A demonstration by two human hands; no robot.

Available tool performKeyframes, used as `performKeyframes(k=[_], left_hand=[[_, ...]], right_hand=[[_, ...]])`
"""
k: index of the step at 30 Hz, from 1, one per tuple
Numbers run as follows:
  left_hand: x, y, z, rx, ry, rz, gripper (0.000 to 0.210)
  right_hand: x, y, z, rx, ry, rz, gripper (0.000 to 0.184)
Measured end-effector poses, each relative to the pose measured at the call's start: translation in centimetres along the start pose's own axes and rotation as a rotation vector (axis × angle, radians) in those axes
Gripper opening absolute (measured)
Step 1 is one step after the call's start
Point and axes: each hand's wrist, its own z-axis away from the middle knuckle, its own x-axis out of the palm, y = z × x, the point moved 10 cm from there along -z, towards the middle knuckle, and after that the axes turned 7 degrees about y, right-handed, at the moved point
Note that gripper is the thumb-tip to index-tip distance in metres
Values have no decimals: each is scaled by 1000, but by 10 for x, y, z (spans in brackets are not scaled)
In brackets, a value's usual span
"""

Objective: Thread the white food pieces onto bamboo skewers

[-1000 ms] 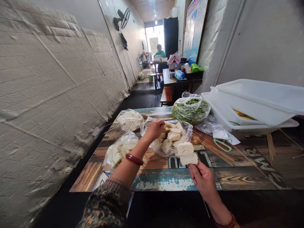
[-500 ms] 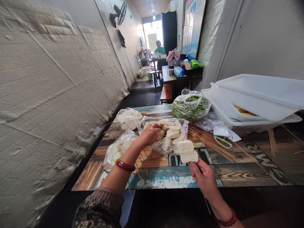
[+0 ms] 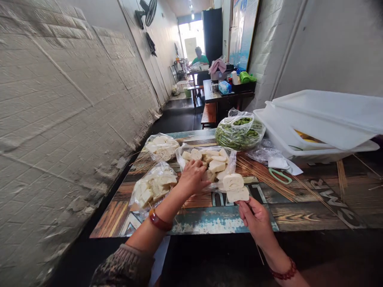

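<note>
- A table (image 3: 209, 223) with a patchwork wood-plank print, seen from its near edge; two bare hands reach over it.
- The right hand (image 3: 256, 218), above the near edge right of the middle, is closed on a thin wooden skewer (image 3: 259, 254), gripped between thumb and fingers. The skewer's lower end sticks out below the hand.
- Two thick white slices (image 3: 238, 194) sit on the skewer just above the fingertips, one above the other, touching.
- The left hand (image 3: 193, 178) is palm down, fingers curled over the near left side of an open plastic bag (image 3: 231, 162) at the middle of the table. Whether it grips a slice cannot be told.
- White pieces (image 3: 218, 166) fill this bag, lying in a loose heap.
- Toward the left edge are two more clear bags of white pieces: a front bag (image 3: 140, 193), near the left forearm, and a back bag (image 3: 161, 147), close to the far left corner.
- By the far edge, right of the middle, rests a bag of green vegetables (image 3: 239, 137).
- Right of it are stacked white tubs (image 3: 323, 115).
- Nearer, loose sticks (image 3: 266, 181) lie beside scissors with a pale green handle (image 3: 281, 177).
</note>
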Motion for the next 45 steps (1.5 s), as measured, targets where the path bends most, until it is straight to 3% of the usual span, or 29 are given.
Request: performKeyframes(k=[8,12,16,20,24,27,32,35,40,45], left_hand=[[15,2,21,-80,51,-60,29],[5,-1,23,-141,90,-66,34],[2,43,31,11,49,64,23],[27,96,53,140,-126,137,18],[44,122,69,196,-118,174,26],[42,113,70,147,-27,259,21],[21,58,55,-121,144,347,27],[22,40,41,-256,80,218,28],[36,45,24,-349,-95,-41,33],[43,54,22,-340,-89,-62,33]], right_hand=[[-9,6,2,56,121,-151,29],[-12,-1,2,32,170,-222,25],[-13,-7,4,15,190,-228,25],[-16,-10,6,0,216,-232,24],[-17,-11,7,-18,217,-226,25],[-17,-11,8,-16,216,-205,25],[-20,-18,9,-19,243,-280,22],[-17,-24,10,-29,217,-293,21],[-6,-27,12,-33,172,-262,20],[7,-33,10,-26,94,-252,22]])
